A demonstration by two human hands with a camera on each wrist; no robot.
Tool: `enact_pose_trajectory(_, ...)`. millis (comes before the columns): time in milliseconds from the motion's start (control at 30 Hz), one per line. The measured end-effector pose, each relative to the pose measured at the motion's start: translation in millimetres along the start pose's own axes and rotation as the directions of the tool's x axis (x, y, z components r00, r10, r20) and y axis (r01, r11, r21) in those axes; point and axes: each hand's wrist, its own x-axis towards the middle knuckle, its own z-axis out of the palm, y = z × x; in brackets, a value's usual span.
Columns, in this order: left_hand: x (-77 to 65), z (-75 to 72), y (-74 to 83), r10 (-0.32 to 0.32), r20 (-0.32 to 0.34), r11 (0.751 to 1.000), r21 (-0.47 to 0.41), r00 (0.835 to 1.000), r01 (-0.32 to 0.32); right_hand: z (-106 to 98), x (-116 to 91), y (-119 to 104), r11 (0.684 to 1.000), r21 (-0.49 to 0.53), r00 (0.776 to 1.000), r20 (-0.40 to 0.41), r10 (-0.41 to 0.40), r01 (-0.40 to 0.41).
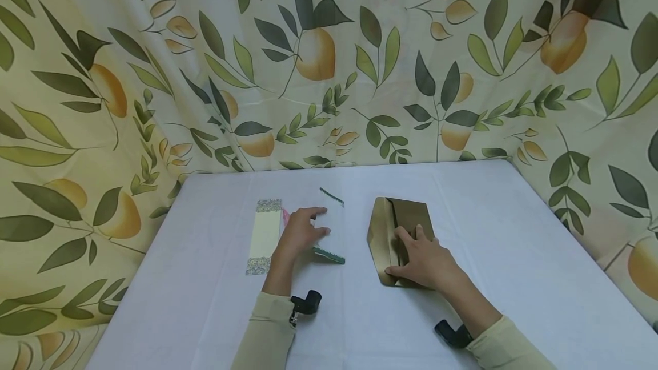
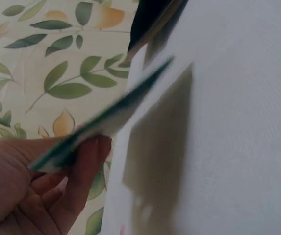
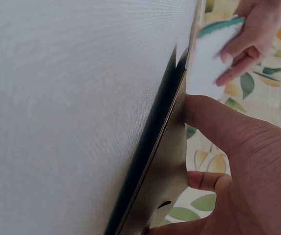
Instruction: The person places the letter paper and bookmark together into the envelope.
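My left hand (image 1: 302, 232) pinches a white card with green edging (image 1: 329, 255) between thumb and fingers, with the card tilted over the table. The left wrist view shows the card (image 2: 115, 111) nearly edge-on, its shadow falling on the cloth. A bronze-gold envelope (image 1: 418, 213) lies with its flap opened to the left. My right hand (image 1: 424, 258) presses on it, fingers spread near the pocket edge and thumb at the near side. In the right wrist view the thumb and fingers touch the envelope (image 3: 165, 171); a dark shadow runs along its edge.
A cream card with grey patterned bands (image 1: 264, 233) lies left of the left hand. Something pink (image 1: 285, 217) shows behind that hand. White cloth covers the table (image 1: 205, 301); a fruit-and-leaf curtain (image 1: 329, 101) hangs behind and at both sides.
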Motion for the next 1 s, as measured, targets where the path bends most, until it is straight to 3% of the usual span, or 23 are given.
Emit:
enact_pose_trajectory(367,5.0,16.4,10.3,-0.003,-0.060,0.997,-0.083,0.998,-0.002,1,1,0,1.000,-0.014,1.000,-0.010,-0.002,0.002)
enact_pose_trajectory(633,4.1,26.1,19.8,0.036,0.012,0.989,-0.147,0.999,-0.034,1,1,-1,1.000,-0.022,1.000,-0.024,-0.004,0.003)
enact_pose_trajectory(800,2.3,28.3,22.3,0.025,0.070,0.976,-0.219,0.997,-0.009,1,1,-1,1.000,-0.008,1.000,-0.013,-0.001,0.001)
enact_pose_trajectory(1000,2.6,31.7,25.7,0.065,0.124,0.974,-0.222,0.990,-0.037,1,2,0,1.000,0.010,1.000,-0.010,-0.018,0.018)
